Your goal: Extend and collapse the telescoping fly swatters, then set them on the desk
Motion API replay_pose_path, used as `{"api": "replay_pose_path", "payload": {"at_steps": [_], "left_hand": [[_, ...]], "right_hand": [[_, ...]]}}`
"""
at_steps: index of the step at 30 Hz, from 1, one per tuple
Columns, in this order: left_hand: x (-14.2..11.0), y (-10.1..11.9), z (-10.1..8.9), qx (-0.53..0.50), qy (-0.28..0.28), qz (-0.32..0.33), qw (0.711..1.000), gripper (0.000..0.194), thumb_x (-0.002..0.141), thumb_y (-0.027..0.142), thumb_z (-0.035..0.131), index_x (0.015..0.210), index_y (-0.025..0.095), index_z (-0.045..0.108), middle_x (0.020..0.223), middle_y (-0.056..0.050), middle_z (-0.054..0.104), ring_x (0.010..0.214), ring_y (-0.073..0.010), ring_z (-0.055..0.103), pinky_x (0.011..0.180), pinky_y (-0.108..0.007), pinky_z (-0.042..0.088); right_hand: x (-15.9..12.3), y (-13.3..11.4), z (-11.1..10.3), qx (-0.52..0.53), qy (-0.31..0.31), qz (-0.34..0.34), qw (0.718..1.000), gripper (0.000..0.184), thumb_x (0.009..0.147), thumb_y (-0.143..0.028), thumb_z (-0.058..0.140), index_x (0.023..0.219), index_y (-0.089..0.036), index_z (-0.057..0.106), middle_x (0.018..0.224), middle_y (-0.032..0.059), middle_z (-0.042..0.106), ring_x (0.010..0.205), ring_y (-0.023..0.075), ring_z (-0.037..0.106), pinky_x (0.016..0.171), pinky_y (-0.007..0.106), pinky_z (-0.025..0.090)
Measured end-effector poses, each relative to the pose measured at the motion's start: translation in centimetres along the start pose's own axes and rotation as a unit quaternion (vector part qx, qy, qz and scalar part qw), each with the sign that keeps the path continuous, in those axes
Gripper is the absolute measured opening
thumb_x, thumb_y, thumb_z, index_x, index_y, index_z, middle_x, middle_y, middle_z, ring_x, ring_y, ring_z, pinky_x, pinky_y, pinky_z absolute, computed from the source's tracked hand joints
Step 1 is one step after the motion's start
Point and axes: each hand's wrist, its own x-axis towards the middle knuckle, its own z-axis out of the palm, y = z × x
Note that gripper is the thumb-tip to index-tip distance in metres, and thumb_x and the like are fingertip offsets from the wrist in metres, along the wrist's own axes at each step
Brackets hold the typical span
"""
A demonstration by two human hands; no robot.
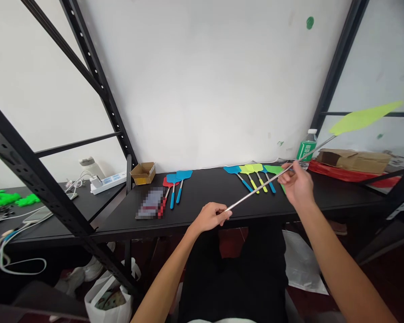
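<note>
A yellow-green fly swatter with a long, drawn-out metal rod slants up to the right above the black shelf. My left hand is closed round its lower end, and the handle is hidden in the palm. Further up, my right hand pinches the metal rod between thumb and fingers. Behind the rod lies a row of short fly swatters: a blue one, two yellow-green ones, another blue one and a green one partly behind my right hand.
On the left of the shelf lie two blue swatters, a red swatter and a blurred-out flat item. A small cardboard box is behind them. At right stand a bottle and a cardboard carton. Metal uprights flank the shelf.
</note>
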Motion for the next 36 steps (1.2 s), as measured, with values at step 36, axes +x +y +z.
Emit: {"api": "replay_pose_path", "payload": {"at_steps": [36], "left_hand": [[-2.8,7.6,-3.4,0.328,0.12,0.013,0.937,0.051,0.099,0.061,0.036,0.084,0.023,0.066,0.063,0.0,0.061,0.06,-0.0162,0.057,0.055,-0.027,0.023]], "right_hand": [[-3.6,-8.6,1.8,0.39,0.095,0.028,0.916,0.044,0.088,-0.03,0.051,0.064,-0.024,0.014,0.051,-0.0103,0.004,0.039,0.0086,0.001,0.033,0.027,0.011]]}}
